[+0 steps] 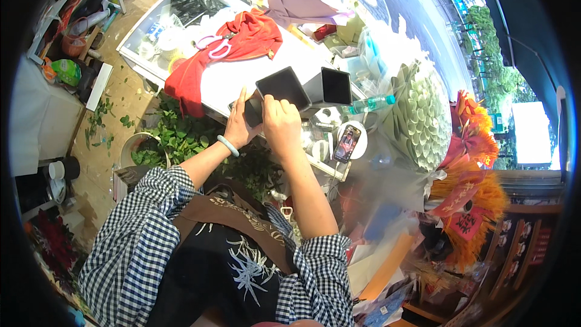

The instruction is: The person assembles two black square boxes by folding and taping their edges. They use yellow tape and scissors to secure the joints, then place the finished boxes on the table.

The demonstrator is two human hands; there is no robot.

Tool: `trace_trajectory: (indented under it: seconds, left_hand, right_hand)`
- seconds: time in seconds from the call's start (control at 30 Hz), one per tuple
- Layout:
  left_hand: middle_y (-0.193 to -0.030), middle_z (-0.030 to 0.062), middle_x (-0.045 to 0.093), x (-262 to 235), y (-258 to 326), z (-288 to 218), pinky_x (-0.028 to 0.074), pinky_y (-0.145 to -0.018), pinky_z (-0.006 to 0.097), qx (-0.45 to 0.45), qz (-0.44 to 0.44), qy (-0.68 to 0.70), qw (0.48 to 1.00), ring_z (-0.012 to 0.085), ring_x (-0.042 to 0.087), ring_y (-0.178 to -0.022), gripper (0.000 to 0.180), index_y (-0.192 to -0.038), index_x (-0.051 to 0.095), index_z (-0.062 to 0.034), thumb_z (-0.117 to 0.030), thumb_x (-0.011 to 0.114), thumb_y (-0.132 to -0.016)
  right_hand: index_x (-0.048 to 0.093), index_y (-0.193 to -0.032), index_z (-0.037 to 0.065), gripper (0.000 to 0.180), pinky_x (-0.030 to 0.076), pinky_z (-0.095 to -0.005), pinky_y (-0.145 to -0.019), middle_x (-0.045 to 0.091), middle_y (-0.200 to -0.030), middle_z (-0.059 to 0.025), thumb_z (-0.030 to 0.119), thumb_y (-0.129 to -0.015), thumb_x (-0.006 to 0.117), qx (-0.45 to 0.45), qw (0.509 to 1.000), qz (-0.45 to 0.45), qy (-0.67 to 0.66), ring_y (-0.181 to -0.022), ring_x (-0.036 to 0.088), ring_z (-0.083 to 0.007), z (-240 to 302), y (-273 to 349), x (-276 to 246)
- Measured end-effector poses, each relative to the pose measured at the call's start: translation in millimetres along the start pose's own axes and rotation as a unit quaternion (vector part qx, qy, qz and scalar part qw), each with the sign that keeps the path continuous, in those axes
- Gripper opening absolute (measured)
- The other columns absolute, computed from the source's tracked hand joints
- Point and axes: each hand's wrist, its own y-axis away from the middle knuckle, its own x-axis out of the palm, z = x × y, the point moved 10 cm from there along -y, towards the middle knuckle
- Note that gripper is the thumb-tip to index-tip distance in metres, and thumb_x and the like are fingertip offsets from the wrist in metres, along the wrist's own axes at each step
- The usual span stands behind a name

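A black square flower pot (283,86) is tipped on the white table with its opening toward me. My right hand (282,122) curls its fingers over the pot's near edge. Beside it, my left hand (241,122), with a pale bangle on the wrist, is closed round a dark block (253,111) against the pot's left side; its kind is partly hidden by the fingers. A second black square pot (336,86) lies just to the right, its opening also facing me.
A red cloth (248,36) with pink-handled scissors (214,46) lies on the white table (227,79). Right of the pots are a turquoise bottle (372,105), a phone (347,144) and a large wrapped bouquet (417,121). Leafy greenery (175,124) and a bucket (129,150) stand below left.
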Motion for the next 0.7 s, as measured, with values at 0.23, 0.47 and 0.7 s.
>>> trace_trajectory:
  seconds: [0.23,0.47,0.7]
  left_hand:
    - [-0.14,0.0199,0.041,0.2,4.1,0.1,0.034,-0.107,0.043,0.004,0.017,0.037,0.999,0.0374,0.041,-0.127,0.112,-0.148,0.013,0.0003,-0.016,0.085,-0.063]
    - [-0.145,0.0224,0.036,-120.3,-33.6,-83.7,0.027,-0.111,0.043,0.206,-0.14,-0.022,0.968,0.0335,0.034,-0.135,0.076,-0.141,0.031,0.0053,-0.028,0.061,-0.08]
    - [-0.135,0.0224,0.049,-124.1,-101.5,-214.1,0.033,-0.108,0.042,0.398,0.035,0.011,0.916,0.0344,0.045,-0.128,0.053,-0.131,0.049,0.0043,-0.018,0.053,-0.083]
  right_hand:
    - [0.054,-0.092,0.005,0.02,0.041,-0.0344,-0.06,0.048,-0.068,-0.0049,0.005,-0.072,0.058,0.028,0.999,0.0,-0.027,-0.067,0.051,-0.0223,-2.0,2.9,-2.2]
    - [0.054,-0.092,0.003,0.021,0.041,-0.0379,-0.077,0.052,-0.081,-0.0099,0.015,-0.076,0.063,0.06,0.998,0.012,-0.028,-0.082,0.053,-0.0262,-2.4,-1.7,-15.5]
    - [0.048,-0.127,-0.004,0.073,0.022,-0.0556,-0.108,0.04,-0.135,-0.0251,0.04,-0.074,0.072,0.129,0.987,-0.035,-0.094,-0.135,0.027,-0.0438,-22.2,-17.6,-63.2]
